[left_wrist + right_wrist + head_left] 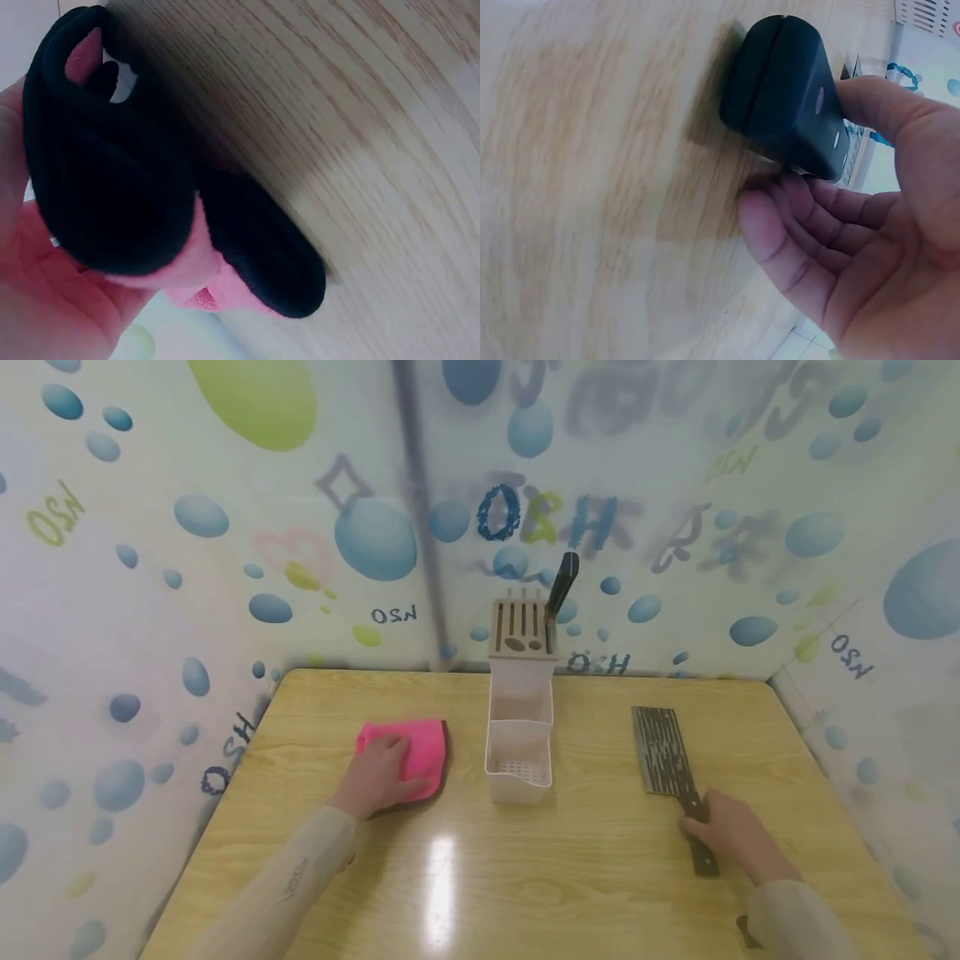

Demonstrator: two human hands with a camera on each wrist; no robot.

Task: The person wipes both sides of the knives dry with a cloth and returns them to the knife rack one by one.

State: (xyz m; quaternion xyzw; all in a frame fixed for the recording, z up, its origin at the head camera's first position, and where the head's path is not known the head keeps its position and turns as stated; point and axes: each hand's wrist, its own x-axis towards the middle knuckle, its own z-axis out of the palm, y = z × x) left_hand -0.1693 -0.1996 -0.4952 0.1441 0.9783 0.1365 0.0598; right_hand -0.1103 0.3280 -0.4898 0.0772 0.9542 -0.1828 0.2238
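Observation:
At the left of the table, my left hand [378,777] grips a folded pink cloth [426,752] with dark trim. In the left wrist view the cloth's black edging [120,195] curls into loops beside the palm. On the right, the fingers and thumb of my right hand [727,827] hold the black handle [787,90] of a cleaver [662,750]. Its broad, dark-streaked blade points away from me, left of the hand. Whether the blade touches the table cannot be told.
Between the hands stands a white knife block [520,789] with a slotted beige top and open front compartments. A black-handled knife [564,581] leans out of its right slot. Behind the wooden table [525,893] hang patterned sheets [480,527], which also flank both sides.

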